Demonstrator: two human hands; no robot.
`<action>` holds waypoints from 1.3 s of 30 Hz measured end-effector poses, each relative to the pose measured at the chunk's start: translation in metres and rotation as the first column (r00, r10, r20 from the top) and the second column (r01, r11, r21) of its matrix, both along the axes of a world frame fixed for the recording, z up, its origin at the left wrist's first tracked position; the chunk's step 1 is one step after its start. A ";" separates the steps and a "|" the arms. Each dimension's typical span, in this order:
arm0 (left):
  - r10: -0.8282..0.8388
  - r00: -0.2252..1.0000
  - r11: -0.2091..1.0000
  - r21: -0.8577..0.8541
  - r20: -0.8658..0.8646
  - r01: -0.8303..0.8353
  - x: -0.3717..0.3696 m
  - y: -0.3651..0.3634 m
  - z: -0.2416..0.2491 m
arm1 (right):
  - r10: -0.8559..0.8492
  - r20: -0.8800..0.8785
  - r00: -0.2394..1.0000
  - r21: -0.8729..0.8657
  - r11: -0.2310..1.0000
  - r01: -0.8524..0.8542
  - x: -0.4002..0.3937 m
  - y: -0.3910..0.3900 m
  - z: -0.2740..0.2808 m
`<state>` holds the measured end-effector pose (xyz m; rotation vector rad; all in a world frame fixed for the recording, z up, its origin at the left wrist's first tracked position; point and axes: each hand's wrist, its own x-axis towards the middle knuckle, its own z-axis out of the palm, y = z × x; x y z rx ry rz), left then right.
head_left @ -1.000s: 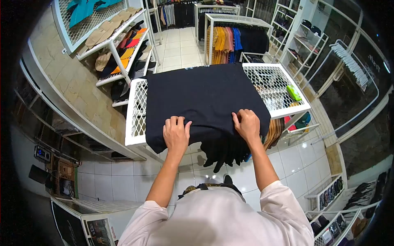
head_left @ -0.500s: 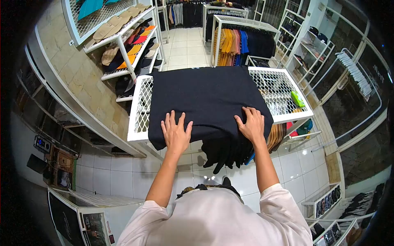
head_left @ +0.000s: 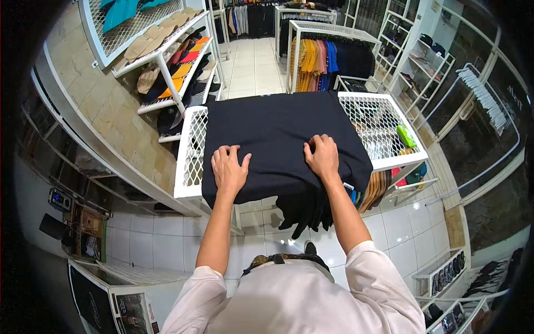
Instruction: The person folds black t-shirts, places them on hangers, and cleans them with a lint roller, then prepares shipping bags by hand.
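I press my left hand [head_left: 229,170] flat, fingers spread, and my right hand [head_left: 321,156] with fingers curled into the cloth, on the black garment [head_left: 278,133]; I judge even pressure keeps the fold square. The garment lies smooth at frame centre, covering the white mesh table [head_left: 192,158], its near edge overhanging.

Black garment [head_left: 278,133], plain and dark, spread flat over white mesh-top rack [head_left: 192,158]. Covers most of the top, from the far edge to the near edge. Near edge folded over and hanging a little past the rim, with small wrinkles there. Left hand [head_left: 228,170] lying flat on the near left part; right hand [head_left: 321,157] pressing with bent fingers on the near right part.
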<state>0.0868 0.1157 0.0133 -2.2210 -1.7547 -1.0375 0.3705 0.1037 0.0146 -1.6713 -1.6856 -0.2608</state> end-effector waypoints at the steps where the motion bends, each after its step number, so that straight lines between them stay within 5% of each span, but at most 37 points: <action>1: -0.024 1.000 0.990 -0.136 -0.016 0.021 -0.003 0.001 0.003 | -0.017 -0.003 1.000 -0.042 0.999 0.017 0.000 0.002 -0.001; 4: 0.028 0.996 0.981 -0.188 -0.086 -0.043 0.000 0.007 -0.001 | -0.071 0.027 0.997 -0.140 0.987 0.074 -0.002 0.000 0.004; 5: 0.004 0.999 0.941 -0.338 -0.053 -0.022 -0.001 0.009 0.001 | -0.068 0.029 0.997 -0.135 0.988 0.072 0.000 0.005 -0.004; 8: 0.013 0.999 0.968 -0.252 -0.035 -0.021 -0.001 0.008 -0.004 | -0.240 0.196 0.951 -0.048 0.966 0.254 0.005 0.014 -0.027; 11: -0.122 0.987 0.958 -0.249 0.105 0.145 -0.014 -0.002 0.001 | -0.126 0.091 0.988 -0.293 0.945 0.148 0.006 -0.002 -0.008; 16: -0.210 0.977 0.977 -0.018 0.026 0.210 -0.044 -0.067 -0.005 | 0.125 0.049 0.991 -0.153 0.981 -0.116 0.019 -0.077 -0.003; 22: -0.232 0.972 0.972 0.017 -0.039 0.233 -0.070 -0.088 -0.021 | 0.276 0.045 0.960 -0.018 0.961 -0.275 0.053 -0.107 -0.013; 28: -0.259 0.940 0.965 0.028 0.223 0.259 -0.065 -0.098 -0.003 | 0.217 -0.045 0.975 0.028 0.976 -0.215 0.043 -0.115 0.011; 30: -0.253 0.951 0.967 0.078 0.178 0.243 -0.066 -0.116 0.013 | 0.219 -0.056 0.974 -0.001 0.976 -0.220 0.036 -0.130 0.019; 32: -0.222 0.968 0.966 -0.107 0.115 0.235 -0.071 -0.138 0.024 | 0.225 -0.069 0.972 -0.033 0.973 -0.228 0.031 -0.147 0.021; 35: -0.233 0.959 0.949 -0.177 0.164 0.261 -0.076 -0.158 0.026 | 0.204 -0.220 0.954 -0.331 0.904 -0.269 0.032 -0.168 0.025; 39: -0.196 0.960 0.957 -0.172 0.202 0.232 -0.058 -0.149 0.034 | 0.123 -0.201 0.972 -0.126 0.981 -0.151 0.030 -0.150 0.029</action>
